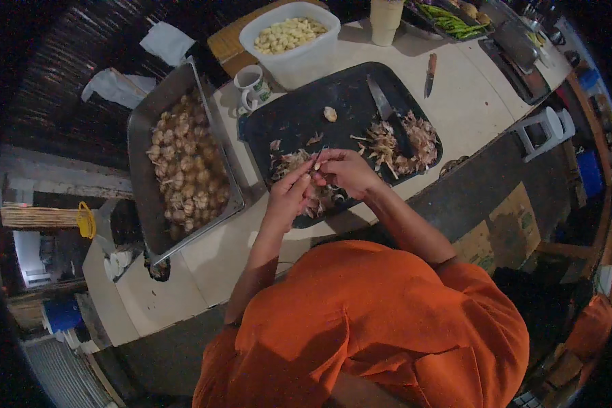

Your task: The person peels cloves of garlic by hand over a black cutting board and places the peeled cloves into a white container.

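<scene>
My left hand [287,195] and my right hand [351,174] meet above the near side of a black tray [298,120]. Pinched between their fingertips is a small garlic clove [316,167], mostly hidden by the fingers. Papery garlic skins [313,201] lie under my hands, and more skins and stalks [382,140] are heaped at the tray's right side. A single garlic piece [330,113] rests beyond my hands. Near the right-hand heap lies a broad-bladed knife [379,99] on the tray.
Left of the tray, a deep metal pan [237,196] holds many garlic bulbs in liquid. A white tub [306,64] of peeled cloves and a mug [251,86] stand behind. A small knife [430,75] lies on the tiled counter [464,109]. Green chillies [451,21] sit far right.
</scene>
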